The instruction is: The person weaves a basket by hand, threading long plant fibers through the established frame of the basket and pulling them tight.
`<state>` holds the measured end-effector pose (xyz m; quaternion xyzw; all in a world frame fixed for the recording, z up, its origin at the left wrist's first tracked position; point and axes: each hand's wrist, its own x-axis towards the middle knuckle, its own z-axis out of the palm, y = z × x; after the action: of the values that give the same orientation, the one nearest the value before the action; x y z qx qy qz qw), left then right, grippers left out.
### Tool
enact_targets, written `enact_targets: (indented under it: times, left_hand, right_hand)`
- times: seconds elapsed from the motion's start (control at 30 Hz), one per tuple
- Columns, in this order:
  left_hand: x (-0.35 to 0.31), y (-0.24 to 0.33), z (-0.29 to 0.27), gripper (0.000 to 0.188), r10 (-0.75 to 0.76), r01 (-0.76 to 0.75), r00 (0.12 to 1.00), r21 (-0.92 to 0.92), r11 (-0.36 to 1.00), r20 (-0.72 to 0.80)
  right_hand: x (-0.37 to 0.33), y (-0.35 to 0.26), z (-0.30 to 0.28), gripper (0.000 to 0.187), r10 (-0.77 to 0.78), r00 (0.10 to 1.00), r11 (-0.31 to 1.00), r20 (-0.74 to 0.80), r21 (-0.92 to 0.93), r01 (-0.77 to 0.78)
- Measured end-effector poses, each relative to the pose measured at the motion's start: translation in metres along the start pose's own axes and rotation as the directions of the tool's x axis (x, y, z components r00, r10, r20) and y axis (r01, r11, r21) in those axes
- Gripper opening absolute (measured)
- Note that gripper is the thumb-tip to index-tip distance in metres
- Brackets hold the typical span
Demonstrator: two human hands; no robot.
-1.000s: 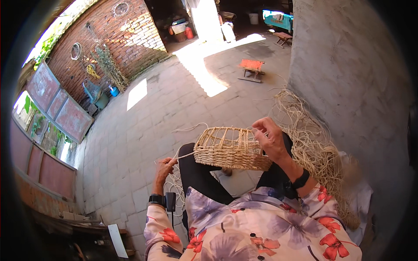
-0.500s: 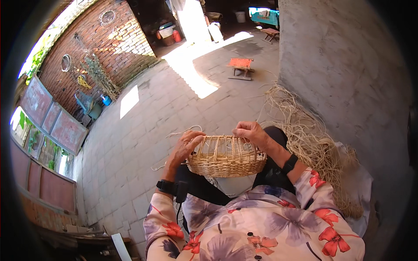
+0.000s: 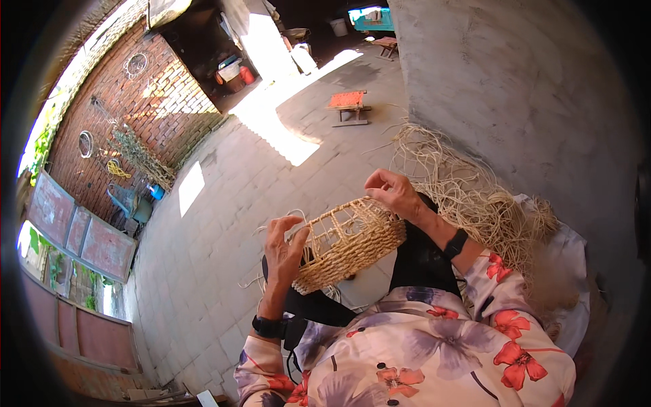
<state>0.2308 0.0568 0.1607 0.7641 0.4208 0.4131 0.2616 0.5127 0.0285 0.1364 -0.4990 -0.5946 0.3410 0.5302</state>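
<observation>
Over my lap is a small woven basket (image 3: pixel 352 261) of straw-coloured cord, tilted with its right end higher. Its lower side is closely woven, while open upright strands show along the upper part. My left hand (image 3: pixel 281 251) grips the left end, with thumb and index finger apart at the rim; its other fingers are partly hidden. A pale loose strand loops beside that index finger. At the upper right rim, my right hand (image 3: pixel 397 197) is closed in a pinch on the basket's edge. Whether a separate strand is between those fingertips, I cannot tell.
A heap of loose cord (image 3: pixel 468 197) lies to my right, against a grey wall (image 3: pixel 515 88). A low folding stool with a red seat (image 3: pixel 348 100) stands ahead on the paved floor (image 3: pixel 237 224). Leaning panels (image 3: pixel 81 224) stand at the left.
The basket has gone from level to tilted, its left end down and its right end up. My right hand has risen slightly; my left hand has shifted down, its index finger lifted. The view has turned.
</observation>
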Motion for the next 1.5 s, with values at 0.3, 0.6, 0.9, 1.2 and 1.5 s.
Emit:
enact_targets:
  times: [0.3, 0.6, 0.9, 1.2, 1.5]
  left_hand:
    - [-0.01, 0.08, 0.031, 0.01, 0.473, -0.528, 0.849, 0.344, 0.776, 0.237]
    - [-0.003, 0.076, 0.052, 0.009, 0.467, -0.556, 0.831, 0.456, 0.695, 0.302]
    - [-0.006, 0.07, 0.052, 0.006, 0.445, -0.527, 0.842, 0.288, 0.799, 0.306]
    - [0.001, 0.05, 0.022, 0.014, 0.189, -0.192, 0.981, 0.059, 0.98, 0.042]
    - [0.011, -0.009, -0.003, 0.023, -0.251, 0.277, 0.927, -0.06, 0.959, 0.277]
  right_hand:
    - [-0.06, -0.002, 0.012, 0.013, -0.276, 0.955, 0.95, -0.105, -0.183, 0.255]
    - [-0.06, 0.011, 0.011, 0.016, -0.362, 0.931, 0.912, -0.043, -0.22, 0.345]
    - [-0.065, 0.005, 0.007, 0.02, -0.259, 0.965, 0.964, -0.028, -0.069, 0.257]
    - [-0.069, -0.002, 0.0, 0.019, -0.21, 0.978, 0.977, -0.02, 0.021, 0.21]
    - [-0.068, 0.023, 0.01, 0.021, -0.323, 0.946, 0.944, -0.03, -0.08, 0.32]
